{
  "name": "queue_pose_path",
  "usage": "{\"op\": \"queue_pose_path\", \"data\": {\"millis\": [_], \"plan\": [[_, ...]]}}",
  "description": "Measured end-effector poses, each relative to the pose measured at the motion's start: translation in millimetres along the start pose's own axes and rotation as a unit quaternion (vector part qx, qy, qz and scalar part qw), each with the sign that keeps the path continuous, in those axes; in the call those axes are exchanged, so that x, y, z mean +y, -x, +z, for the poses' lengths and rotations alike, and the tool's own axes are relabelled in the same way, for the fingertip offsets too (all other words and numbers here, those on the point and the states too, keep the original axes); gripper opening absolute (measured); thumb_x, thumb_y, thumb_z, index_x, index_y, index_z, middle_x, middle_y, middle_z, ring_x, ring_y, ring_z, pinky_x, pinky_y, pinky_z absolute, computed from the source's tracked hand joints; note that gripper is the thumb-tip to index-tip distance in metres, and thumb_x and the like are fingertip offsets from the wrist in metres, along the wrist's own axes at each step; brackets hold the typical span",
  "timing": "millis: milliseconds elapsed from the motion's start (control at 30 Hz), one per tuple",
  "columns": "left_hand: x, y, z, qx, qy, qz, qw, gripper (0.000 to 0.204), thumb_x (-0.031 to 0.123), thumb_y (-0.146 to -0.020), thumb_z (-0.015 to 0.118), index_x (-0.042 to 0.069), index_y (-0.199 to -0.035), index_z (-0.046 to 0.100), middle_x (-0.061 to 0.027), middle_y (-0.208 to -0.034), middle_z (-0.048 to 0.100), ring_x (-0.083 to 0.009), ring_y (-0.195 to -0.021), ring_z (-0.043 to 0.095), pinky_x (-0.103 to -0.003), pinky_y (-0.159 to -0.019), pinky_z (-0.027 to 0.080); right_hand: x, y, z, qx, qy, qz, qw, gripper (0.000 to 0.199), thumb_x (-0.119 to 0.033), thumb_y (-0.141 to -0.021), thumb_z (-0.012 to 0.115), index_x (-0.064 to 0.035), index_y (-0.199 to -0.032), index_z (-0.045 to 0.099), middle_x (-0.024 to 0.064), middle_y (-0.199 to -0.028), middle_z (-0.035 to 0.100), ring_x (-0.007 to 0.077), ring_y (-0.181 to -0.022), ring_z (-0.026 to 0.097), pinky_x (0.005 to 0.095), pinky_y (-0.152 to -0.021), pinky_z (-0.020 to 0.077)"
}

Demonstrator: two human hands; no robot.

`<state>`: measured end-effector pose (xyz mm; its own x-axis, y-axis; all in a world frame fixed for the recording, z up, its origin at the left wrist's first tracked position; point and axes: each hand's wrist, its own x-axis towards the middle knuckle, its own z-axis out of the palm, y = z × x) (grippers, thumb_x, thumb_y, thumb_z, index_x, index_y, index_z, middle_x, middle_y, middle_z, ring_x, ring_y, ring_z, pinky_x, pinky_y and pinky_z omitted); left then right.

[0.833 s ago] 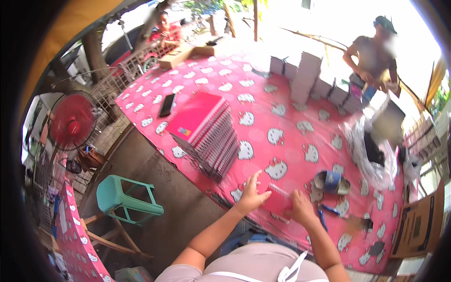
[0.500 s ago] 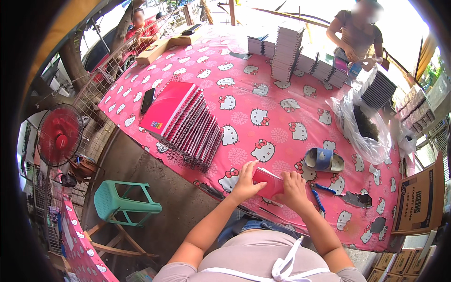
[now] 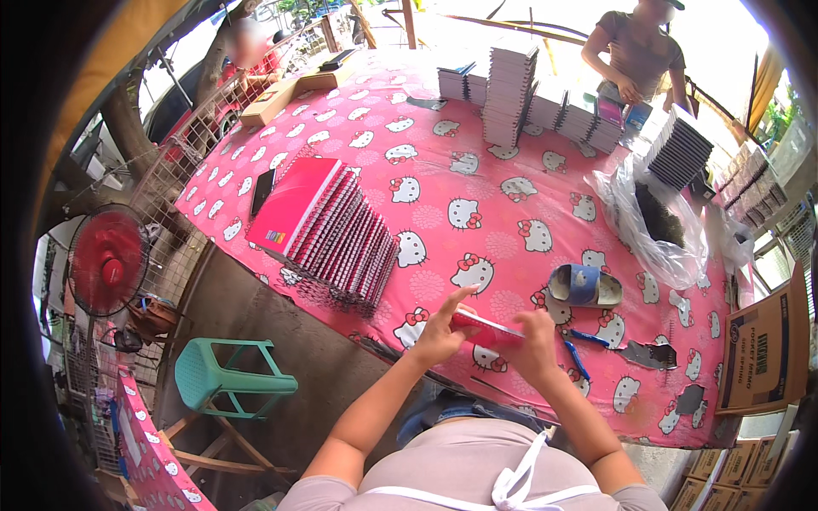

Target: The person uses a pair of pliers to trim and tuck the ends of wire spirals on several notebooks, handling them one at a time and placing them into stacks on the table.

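A thin red notebook [image 3: 486, 330] is held edge-on between both hands just above the near edge of the table. My left hand [image 3: 440, 332] grips its left end with one finger raised. My right hand [image 3: 535, 345] grips its right end. To the left lies a slanted row of red spiral notebooks [image 3: 328, 228] on the pink cartoon-cat tablecloth [image 3: 477, 183].
A blue tape roll [image 3: 584, 285], blue pens [image 3: 579, 349] and a clear plastic bag [image 3: 656, 221] lie to the right. Stacks of notebooks [image 3: 509, 89] stand at the far side by another person [image 3: 635, 51]. A black phone [image 3: 262, 192], a green stool [image 3: 230, 379], a red fan [image 3: 109, 260] and cartons [image 3: 763, 345] surround the table.
Both hands have taken hold of the red notebook and lifted it edge-on between them. The view has shifted, so the table sits lower and more to the right.
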<state>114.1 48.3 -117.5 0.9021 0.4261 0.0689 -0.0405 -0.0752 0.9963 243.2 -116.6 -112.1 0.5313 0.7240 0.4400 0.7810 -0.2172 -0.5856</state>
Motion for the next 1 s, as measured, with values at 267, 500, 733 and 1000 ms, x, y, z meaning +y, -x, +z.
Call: {"op": "queue_pose_path", "data": {"millis": [267,500,733,1000], "plan": [[-20,-9,4,0.108,-0.181,0.201,0.957,0.064,-0.007,-0.074,0.07,0.01,-0.13,0.045,-0.0119,-0.11,0.052,-0.0251,-0.102,0.051,-0.034,-0.087,0.045,25,-3,34,-0.034,-0.372,0.169,0.912,0.037,-0.001,-0.075,0.075,-0.0072,-0.095,0.045,0.0011,-0.086,0.052,0.0091,-0.079,0.05,0.0263,-0.07,0.0432],[-27,-2,7,0.151,-0.292,0.187,0.926,0.055,0.011,-0.075,0.075,0.017,-0.125,0.055,-0.016,-0.133,0.038,-0.033,-0.112,0.047,-0.048,-0.097,0.036,23,-8,40,-0.052,-0.356,0.151,0.921,0.03,0.001,-0.079,0.07,-0.0072,-0.09,0.044,0.0023,-0.079,0.05,0.0116,-0.074,0.049,0.0268,-0.066,0.0421],[16,-20,45,0.138,-0.431,0.157,0.878,0.014,0.025,-0.079,0.07,0.025,-0.093,0.074,0.0077,-0.09,0.068,-0.0228,-0.114,0.051,-0.065,-0.106,-0.006,27,-5,7,-0.039,-0.135,0.023,0.99,0.035,0.003,-0.072,0.069,-0.0026,-0.101,0.05,0.0143,-0.088,0.056,0.0261,-0.088,0.058,0.0357,-0.076,0.0463],[25,-17,52,0.076,-0.436,0.146,0.885,0.037,0.024,-0.08,0.069,0.023,-0.117,0.066,0.0027,-0.108,0.064,-0.0234,-0.117,0.049,-0.067,-0.105,-0.001,234,77,-208,0.179,0.444,0.42,0.771,0.025,-0.017,-0.081,0.068,-0.0038,-0.101,0.062,0.0167,-0.11,0.057,0.0327,-0.099,0.058,0.0431,-0.086,0.0454]]}}
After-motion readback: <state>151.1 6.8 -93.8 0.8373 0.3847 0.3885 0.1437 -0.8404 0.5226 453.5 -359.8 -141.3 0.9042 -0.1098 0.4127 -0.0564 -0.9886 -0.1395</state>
